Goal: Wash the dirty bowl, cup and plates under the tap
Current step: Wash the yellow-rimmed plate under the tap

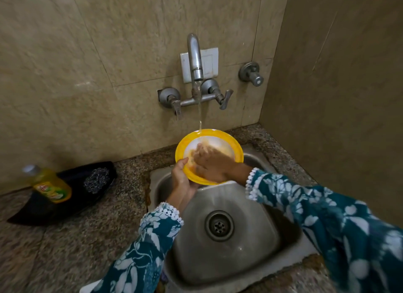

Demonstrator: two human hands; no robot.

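Reaching over the steel sink (257, 244), two arms in teal floral sleeves (327, 214) meet above the basin's far edge; the basin holds only its round drain (219, 225) near the middle; the left hand (182, 179) grips the near-left rim of a yellow-rimmed plate (236, 150), thumb curled over the edge and fingers hidden beneath; the right hand (210, 162) lies flat inside the plate's white centre, fingers straight and close together, pressed on an orange smear of residue; the plate tilts toward the person, held over the sink's far edge; water falls from the tap (194, 57) on the wall and strikes the plate's far rim; on the stone counter (76, 238), left of the sink near the wall, a black tray (43, 212) holds a yellow bottle of dish liquid (51, 186) lying on its side and a steel scrubber (96, 180).
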